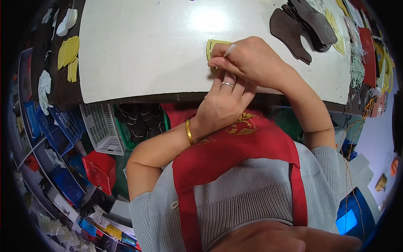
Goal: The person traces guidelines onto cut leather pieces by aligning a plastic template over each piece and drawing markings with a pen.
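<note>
At the table's near edge my two hands meet over a small yellow pattern piece [209,47] with black marks along its edge. My right hand [254,59] is closed around a thin, pale, pen-like stick [229,50], whose upper end sticks out above the fist. From below, my left hand [222,101] reaches up to the pattern piece with its fingers close together. It appears to hold the piece's near part. The left fingertips and the stick's working end are hidden under the right hand. A ring and a gold bangle show on the left hand and wrist.
Dark brown shaped pieces [289,31] are stacked at the table's right. Yellow pattern pieces [68,52] and white ones [67,22] lie at the far left. Below the table stand a white crate [100,130] and a red bin [100,170]. Cords [357,63] hang at right.
</note>
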`<state>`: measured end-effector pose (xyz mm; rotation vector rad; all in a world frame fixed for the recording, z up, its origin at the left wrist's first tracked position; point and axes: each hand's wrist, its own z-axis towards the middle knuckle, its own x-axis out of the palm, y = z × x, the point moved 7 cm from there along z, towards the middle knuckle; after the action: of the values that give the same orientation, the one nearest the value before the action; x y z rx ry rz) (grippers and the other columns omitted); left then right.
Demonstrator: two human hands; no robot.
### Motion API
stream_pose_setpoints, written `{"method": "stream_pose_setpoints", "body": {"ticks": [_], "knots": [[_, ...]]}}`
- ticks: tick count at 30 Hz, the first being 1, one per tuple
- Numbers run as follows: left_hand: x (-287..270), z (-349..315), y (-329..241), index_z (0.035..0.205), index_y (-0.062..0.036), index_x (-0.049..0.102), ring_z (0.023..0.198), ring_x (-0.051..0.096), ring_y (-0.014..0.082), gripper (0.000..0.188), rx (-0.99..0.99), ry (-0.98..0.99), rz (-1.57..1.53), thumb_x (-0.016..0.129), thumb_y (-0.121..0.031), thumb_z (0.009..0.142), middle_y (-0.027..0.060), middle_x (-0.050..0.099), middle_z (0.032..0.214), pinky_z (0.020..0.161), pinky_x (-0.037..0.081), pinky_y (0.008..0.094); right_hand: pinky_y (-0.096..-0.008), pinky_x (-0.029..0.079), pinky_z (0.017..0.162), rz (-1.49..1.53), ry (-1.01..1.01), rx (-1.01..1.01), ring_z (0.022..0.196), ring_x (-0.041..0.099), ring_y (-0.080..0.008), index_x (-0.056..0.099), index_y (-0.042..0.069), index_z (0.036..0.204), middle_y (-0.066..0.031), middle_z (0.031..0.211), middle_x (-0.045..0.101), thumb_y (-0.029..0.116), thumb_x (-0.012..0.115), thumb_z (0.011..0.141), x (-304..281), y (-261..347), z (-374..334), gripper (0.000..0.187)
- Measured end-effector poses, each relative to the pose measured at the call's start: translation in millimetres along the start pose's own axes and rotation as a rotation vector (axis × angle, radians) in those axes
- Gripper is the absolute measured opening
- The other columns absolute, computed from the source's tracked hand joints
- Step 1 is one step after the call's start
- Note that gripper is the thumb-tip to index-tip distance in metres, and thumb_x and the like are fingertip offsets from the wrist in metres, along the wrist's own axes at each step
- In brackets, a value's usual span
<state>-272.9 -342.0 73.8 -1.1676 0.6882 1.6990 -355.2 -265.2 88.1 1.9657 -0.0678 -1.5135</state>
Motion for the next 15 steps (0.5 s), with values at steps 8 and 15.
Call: {"method": "stream_pose_setpoints", "body": {"ticks": [8,15], "knots": [[1.0,2.6,3.7,0.115,-0.0059,0.068,0.106,0.063,0.0364,0.036,-0.05,-0.011,-0.072,0.057,-0.023,0.086,0.0223,0.063,0.116,0.093,0.055,0.0437,-0.0362,0.053,0.06,0.07,-0.267,0.032,0.067,0.068,-0.0308,0.07,0.007,0.095,-0.0081,0.084,0.071,0.028,0.062,0.101,-24.9,-18.2,-4.4,0.023],[0.4,2.8,4.8,0.108,-0.0053,0.069,0.104,0.066,0.0334,0.03,-0.026,-0.034,-0.018,0.056,-0.024,0.09,0.0162,0.064,0.111,0.089,0.057,0.0438,-0.0334,0.052,0.06,-0.11,-0.224,-0.001,0.07,0.069,-0.0271,0.069,0.004,0.094,-0.0094,0.079,0.07,0.024,0.067,0.097,-15.2,-8.2,-51.9,0.02]]}}
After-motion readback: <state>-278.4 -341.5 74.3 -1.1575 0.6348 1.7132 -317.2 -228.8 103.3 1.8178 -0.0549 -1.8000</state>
